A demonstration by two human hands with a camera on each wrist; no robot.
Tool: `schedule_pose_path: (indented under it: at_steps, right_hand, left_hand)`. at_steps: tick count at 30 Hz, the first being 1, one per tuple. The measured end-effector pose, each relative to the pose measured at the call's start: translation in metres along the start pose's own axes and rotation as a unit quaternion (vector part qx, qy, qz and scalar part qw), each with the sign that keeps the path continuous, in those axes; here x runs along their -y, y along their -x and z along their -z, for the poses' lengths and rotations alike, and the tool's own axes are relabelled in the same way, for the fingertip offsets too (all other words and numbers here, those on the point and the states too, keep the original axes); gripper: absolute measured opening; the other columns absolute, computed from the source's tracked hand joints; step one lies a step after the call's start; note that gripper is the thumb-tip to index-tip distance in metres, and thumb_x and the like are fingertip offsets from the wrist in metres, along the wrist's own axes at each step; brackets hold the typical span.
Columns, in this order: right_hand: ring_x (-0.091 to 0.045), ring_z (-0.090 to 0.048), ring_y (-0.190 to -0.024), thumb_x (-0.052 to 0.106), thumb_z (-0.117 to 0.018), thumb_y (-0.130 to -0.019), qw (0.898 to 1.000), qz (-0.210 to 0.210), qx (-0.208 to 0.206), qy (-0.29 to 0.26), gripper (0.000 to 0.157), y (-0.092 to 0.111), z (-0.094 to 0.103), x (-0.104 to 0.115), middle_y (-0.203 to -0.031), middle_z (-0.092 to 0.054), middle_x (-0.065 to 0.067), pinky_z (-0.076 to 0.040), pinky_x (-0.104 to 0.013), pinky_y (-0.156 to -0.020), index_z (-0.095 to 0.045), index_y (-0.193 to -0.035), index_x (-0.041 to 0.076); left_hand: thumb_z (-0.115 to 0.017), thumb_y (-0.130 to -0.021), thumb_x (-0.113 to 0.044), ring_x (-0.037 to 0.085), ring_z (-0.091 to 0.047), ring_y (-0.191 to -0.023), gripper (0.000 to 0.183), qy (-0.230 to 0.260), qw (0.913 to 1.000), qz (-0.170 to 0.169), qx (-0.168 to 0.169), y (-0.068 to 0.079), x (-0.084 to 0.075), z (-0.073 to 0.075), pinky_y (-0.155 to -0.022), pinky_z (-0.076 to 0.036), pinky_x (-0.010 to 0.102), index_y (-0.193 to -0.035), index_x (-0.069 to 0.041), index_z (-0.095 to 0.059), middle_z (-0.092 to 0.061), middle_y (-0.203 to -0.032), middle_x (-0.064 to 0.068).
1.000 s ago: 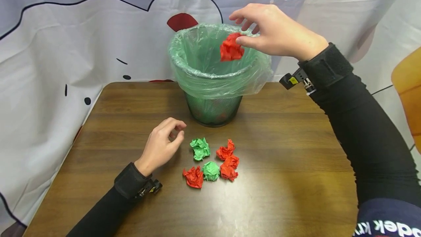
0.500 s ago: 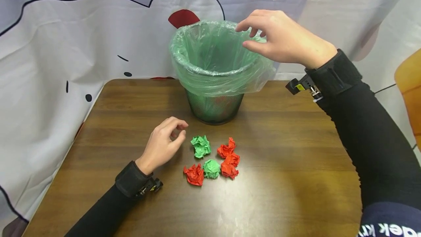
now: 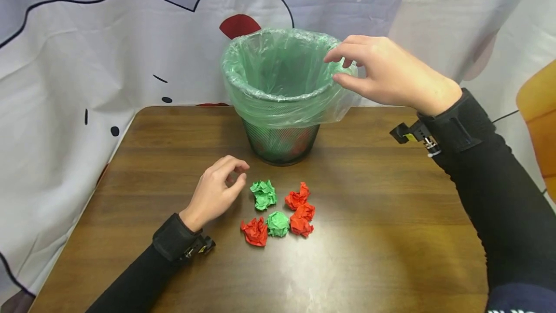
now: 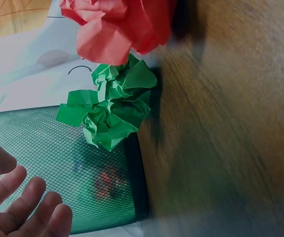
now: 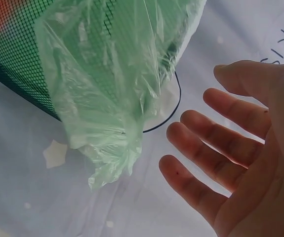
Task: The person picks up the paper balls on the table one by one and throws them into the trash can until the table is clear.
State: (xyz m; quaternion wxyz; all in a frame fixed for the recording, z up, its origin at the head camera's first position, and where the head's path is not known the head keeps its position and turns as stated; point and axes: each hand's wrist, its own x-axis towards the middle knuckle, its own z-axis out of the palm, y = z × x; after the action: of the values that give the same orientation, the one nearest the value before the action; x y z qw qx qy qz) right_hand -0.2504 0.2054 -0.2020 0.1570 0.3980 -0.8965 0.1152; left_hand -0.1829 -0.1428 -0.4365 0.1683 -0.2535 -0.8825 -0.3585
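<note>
My right hand [image 3: 380, 69] is in the air by the right rim of a mesh wastebasket [image 3: 278, 146], its fingers relaxed and holding nothing. A green plastic bag [image 3: 278, 110] lines the basket and hangs over its rim; in the right wrist view a gathered corner of the bag [image 5: 112, 158] droops near my fingers. My left hand [image 3: 215, 190] rests at the table, loosely curled and holding nothing. Just right of it lies a crumpled green paper ball [image 3: 263, 194]. Near that are a second green ball [image 3: 278, 224], a red ball [image 3: 255, 232] and more red crumpled paper [image 3: 301, 221].
The wastebasket stands at the back of the wooden table [image 3: 382, 235], with reddish shapes showing through its mesh. Behind the table hangs a printed white and lilac curtain [image 3: 87, 62]. An orange-yellow shape [image 3: 538, 110] appears at the far right.
My right hand let go of a red paper ball over the wastebasket; the ball is out of sight from above. That hand then moved right and down. My left hand stayed put.
</note>
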Motion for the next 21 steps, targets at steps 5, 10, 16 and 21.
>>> schedule_pose_path:
  at_steps: [5, 10, 16, 21]
  right_hand:
    - [-0.021, -0.062, -0.092, 0.015, -0.067, -0.096, 1.000, 0.009, -0.007, 0.004, 0.027, 0.013, -0.003, 0.002, -0.111, -0.068, -0.006, -0.045, -0.036, -0.081, -0.068, -0.122, 0.006]
    - [-0.017, -0.062, -0.090, 0.014, -0.069, -0.094, 1.000, 0.011, -0.012, 0.008, 0.026, 0.025, -0.006, 0.004, -0.108, -0.068, -0.005, -0.046, -0.034, -0.079, -0.069, -0.119, 0.006]
    - [-0.011, -0.058, -0.084, 0.012, -0.071, -0.092, 1.000, 0.015, -0.019, 0.004, 0.016, 0.039, -0.009, 0.008, -0.097, -0.066, 0.000, -0.044, -0.028, -0.075, -0.072, -0.107, 0.009]
    - [-0.004, -0.057, -0.083, 0.014, -0.072, -0.091, 1.000, 0.021, -0.011, -0.013, 0.008, 0.050, -0.014, 0.013, -0.094, -0.065, 0.010, -0.043, -0.023, -0.075, -0.071, -0.098, 0.017]
  left_hand:
    - [-0.063, -0.093, -0.012, 0.015, -0.058, -0.082, 0.016, -0.007, 0.9999, -0.002, 0.010, -0.002, 0.000, 0.000, -0.070, -0.051, 0.034, -0.107, -0.017, -0.068, -0.064, -0.101, -0.005]
    - [-0.062, -0.093, -0.013, 0.021, -0.059, -0.078, 0.017, -0.008, 0.9998, -0.001, 0.018, -0.003, -0.001, -0.001, -0.070, -0.050, 0.032, -0.108, -0.018, -0.068, -0.063, -0.101, -0.005]
    - [-0.062, -0.094, -0.013, 0.020, -0.059, -0.079, 0.015, -0.001, 0.9998, -0.004, 0.018, -0.005, -0.001, -0.003, -0.070, -0.052, 0.036, -0.108, -0.017, -0.068, -0.064, -0.101, -0.004]
    - [-0.062, -0.093, -0.012, 0.019, -0.060, -0.081, 0.016, 0.001, 0.9998, -0.008, 0.018, -0.007, -0.001, -0.004, -0.071, -0.054, 0.036, -0.107, -0.017, -0.068, -0.064, -0.101, -0.003]
